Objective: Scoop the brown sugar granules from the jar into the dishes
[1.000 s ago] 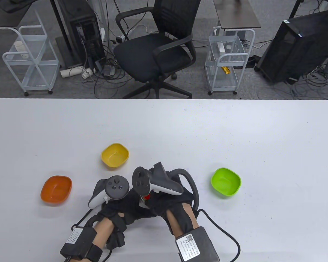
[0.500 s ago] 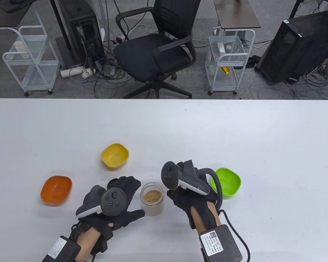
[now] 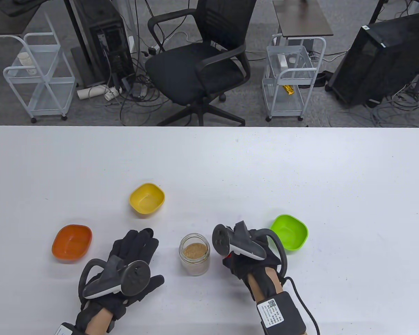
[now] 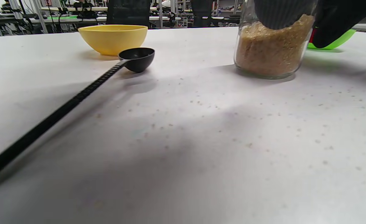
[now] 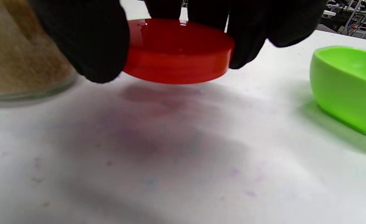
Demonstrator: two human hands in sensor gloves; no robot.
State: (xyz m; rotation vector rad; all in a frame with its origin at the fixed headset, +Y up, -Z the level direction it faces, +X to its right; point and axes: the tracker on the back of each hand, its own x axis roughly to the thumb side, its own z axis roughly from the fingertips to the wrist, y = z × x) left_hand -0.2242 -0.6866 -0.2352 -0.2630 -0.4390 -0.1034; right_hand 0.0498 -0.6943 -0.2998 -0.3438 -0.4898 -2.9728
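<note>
Right grip (image 3: 246, 260) round lid (image 5: 176, 51), beside jar (image 3: 195, 254)

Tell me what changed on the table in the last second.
Both hands left the jar: the left hand drew back, open; the right hand carried the red lid off toward the green bowl. Jar and bowls stayed put.

No legible text anywhere. White label with a QR code and tiny print on the black wrist box (image 3: 281, 312) of the right hand, too small to read. Edge of a similar label on the left wrist box (image 3: 63, 329), mostly cut off, also unreadable.
</note>
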